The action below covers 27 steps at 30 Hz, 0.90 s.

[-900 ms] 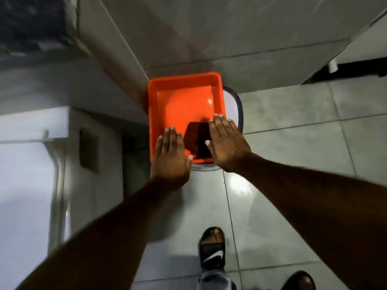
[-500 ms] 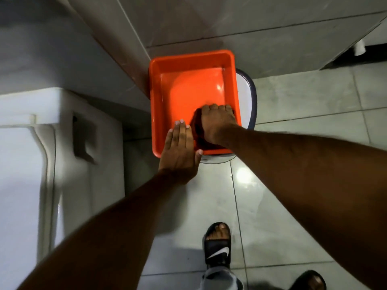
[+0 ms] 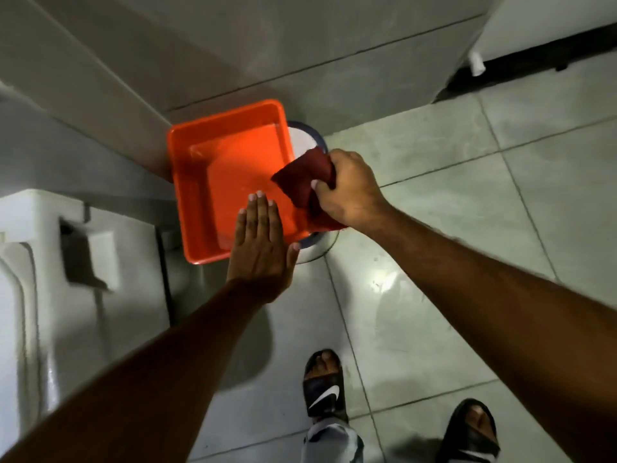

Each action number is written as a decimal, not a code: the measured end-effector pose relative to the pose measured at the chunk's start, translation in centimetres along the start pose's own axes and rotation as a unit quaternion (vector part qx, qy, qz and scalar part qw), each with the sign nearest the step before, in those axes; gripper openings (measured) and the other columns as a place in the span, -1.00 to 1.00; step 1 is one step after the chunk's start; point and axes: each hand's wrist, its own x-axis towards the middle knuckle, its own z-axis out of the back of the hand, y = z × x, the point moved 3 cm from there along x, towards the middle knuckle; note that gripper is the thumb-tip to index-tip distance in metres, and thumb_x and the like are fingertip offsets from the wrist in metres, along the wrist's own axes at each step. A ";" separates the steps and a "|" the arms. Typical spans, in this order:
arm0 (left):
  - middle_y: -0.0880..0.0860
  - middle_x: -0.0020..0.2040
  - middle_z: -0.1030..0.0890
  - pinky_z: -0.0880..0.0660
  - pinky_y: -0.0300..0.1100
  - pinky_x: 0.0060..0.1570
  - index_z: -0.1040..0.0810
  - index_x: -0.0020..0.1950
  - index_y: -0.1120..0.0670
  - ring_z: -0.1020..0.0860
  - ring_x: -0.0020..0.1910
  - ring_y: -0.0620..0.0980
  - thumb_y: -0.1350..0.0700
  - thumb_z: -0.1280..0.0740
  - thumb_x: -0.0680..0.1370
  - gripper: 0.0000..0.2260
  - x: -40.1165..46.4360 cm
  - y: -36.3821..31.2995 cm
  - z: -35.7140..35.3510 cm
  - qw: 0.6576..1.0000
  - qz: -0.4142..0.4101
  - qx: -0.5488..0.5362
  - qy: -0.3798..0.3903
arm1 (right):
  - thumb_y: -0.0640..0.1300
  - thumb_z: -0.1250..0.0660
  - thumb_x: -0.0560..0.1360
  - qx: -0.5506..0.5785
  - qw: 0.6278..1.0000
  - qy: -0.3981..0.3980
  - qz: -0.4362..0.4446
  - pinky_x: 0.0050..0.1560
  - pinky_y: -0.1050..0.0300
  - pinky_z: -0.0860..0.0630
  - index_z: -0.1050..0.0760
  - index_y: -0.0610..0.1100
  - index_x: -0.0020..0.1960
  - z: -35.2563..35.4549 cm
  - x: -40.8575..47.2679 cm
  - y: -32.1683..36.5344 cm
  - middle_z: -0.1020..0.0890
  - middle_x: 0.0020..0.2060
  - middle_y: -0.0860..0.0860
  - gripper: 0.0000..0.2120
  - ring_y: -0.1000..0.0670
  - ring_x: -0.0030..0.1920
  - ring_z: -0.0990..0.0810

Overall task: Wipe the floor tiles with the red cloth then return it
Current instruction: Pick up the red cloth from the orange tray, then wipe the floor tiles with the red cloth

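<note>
A dark red cloth (image 3: 303, 178) hangs bunched in my right hand (image 3: 347, 190), lifted over the right rim of an orange plastic tub (image 3: 230, 162). The tub rests on a round white stool or bucket (image 3: 305, 138) in the corner. My left hand (image 3: 262, 242) lies flat, fingers together, on the tub's near rim and holds nothing. Pale grey floor tiles (image 3: 434, 228) spread to the right and toward me.
A white appliance or cabinet (image 3: 50, 262) stands at the left, close to the tub. Tiled walls meet behind the tub. A white unit (image 3: 551, 25) sits at the top right. My feet in black slides (image 3: 324, 385) stand on the tiles below.
My right hand closed on the red cloth inside the tub and lifted it up and to the right, over the rim. My left hand stayed on the tub's near edge.
</note>
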 end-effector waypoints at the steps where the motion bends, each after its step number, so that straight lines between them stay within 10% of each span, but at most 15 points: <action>1: 0.39 0.53 -0.08 0.02 0.19 0.52 -0.06 0.50 0.37 -0.01 0.54 0.33 -0.14 0.02 0.59 -0.32 0.4 -2.0 -0.1 1.000 -0.021 0.000 -0.004 | -0.07 -0.37 0.45 0.029 0.999 -0.016 -0.023 -0.02 0.19 -0.40 -0.47 -0.14 0.14 1.7 -0.9 -2.0 -0.58 0.03 -0.09 -0.71 -0.07 -0.03 -0.54; 11: 0.36 0.55 -0.03 0.06 0.18 0.52 -0.01 0.52 0.30 0.04 0.55 0.30 -0.09 -0.05 0.58 -0.35 1.4 -21.4 -13.9 0.978 -0.185 0.026 0.087 | -0.13 -0.31 0.43 -0.013 0.972 0.039 -0.230 -0.07 0.00 -0.53 -0.42 -0.19 0.07 6.9 -12.6 -29.7 -0.61 -0.05 -0.15 -0.75 -0.20 -0.07 -0.58; 21: 0.35 0.55 -0.09 0.00 0.18 0.52 -0.05 0.52 0.32 -0.03 0.55 0.30 0.01 -0.17 0.48 -0.30 2.2 -23.0 -30.6 0.946 -0.262 0.101 0.164 | -0.14 -0.34 0.34 -0.027 0.944 0.123 -0.306 -0.20 0.08 -0.43 -0.40 -0.16 0.08 -1.1 -15.0 -47.4 -0.54 -0.13 -0.05 -0.67 -0.10 -0.12 -0.53; 27: 0.39 0.54 -0.07 -0.01 0.22 0.51 0.00 0.52 0.34 -0.03 0.53 0.36 0.01 -0.08 0.55 -0.35 5.3 -24.1 -32.7 0.927 -0.323 0.107 0.159 | -0.10 -0.46 0.30 -0.193 0.953 -0.048 -0.229 0.15 -0.17 -0.45 -0.36 -0.24 0.28 -1.4 -14.6 -48.7 -0.44 0.22 -0.26 -0.38 -0.29 0.16 -0.44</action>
